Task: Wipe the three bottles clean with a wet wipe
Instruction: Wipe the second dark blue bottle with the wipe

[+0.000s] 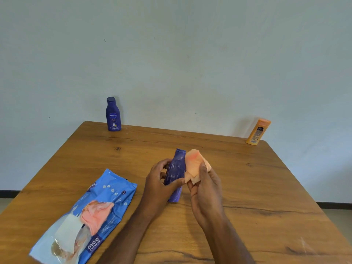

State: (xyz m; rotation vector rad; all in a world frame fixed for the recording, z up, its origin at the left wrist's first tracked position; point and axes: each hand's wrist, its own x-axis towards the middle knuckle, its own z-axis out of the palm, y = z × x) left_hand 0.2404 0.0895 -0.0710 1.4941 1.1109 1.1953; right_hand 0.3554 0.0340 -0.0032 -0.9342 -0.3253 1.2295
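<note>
My left hand (159,180) grips a purple bottle (177,168) around its middle, holding it tilted above the wooden table (247,187). My right hand (204,185) pinches a crumpled orange wet wipe (194,164) against the bottle's right side. A dark blue lotion bottle (113,114) stands upright at the table's far left edge. An orange bottle (258,131) stands at the far right corner, against the wall.
A blue wet-wipe pack (106,195) lies at the front left of the table, its flap open, with another orange wipe (95,214) sticking out of it. A pale wall (171,54) rises right behind the table.
</note>
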